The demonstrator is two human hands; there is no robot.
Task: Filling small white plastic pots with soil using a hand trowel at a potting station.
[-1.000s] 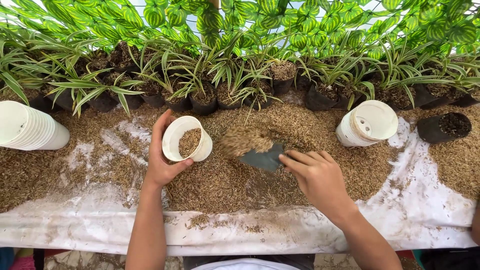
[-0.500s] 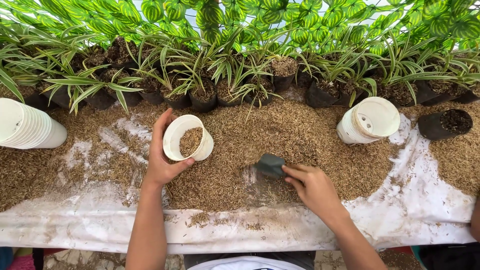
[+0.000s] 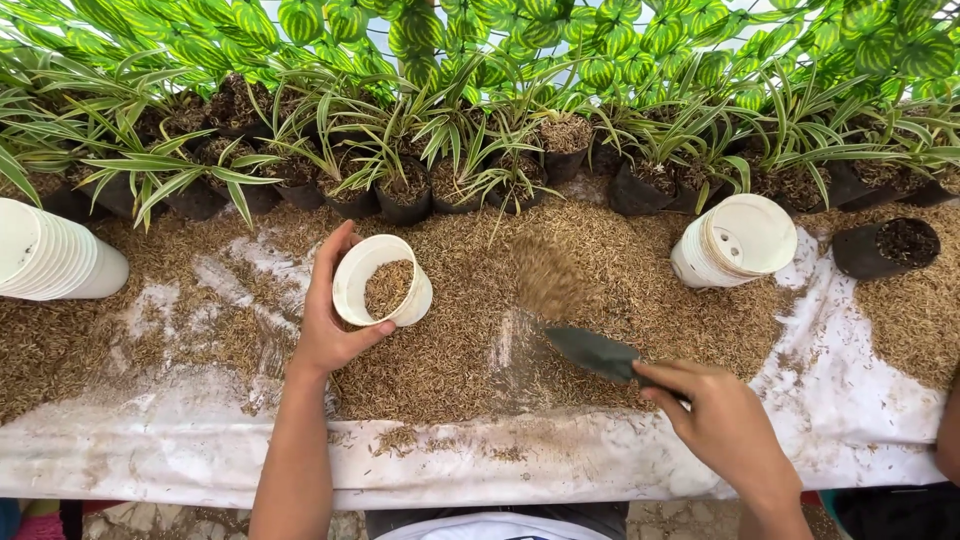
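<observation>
My left hand grips a small white pot, tilted toward the right and partly filled with brown husk. My right hand holds a dark trowel by its handle, its blade empty and pointing left, low over the husk pile. A blurred clump of husk hangs in the air above the pile, between the pot and the trowel.
Husk covers a white sheet on the table. Stacks of white pots lie on their sides at the left and right. A black pot of soil lies far right. Black pots of green striped plants line the back.
My right hand has drawn the trowel back to the right and toward me; its load of husk left the blade and is now in the air. The left hand and pot barely moved.
</observation>
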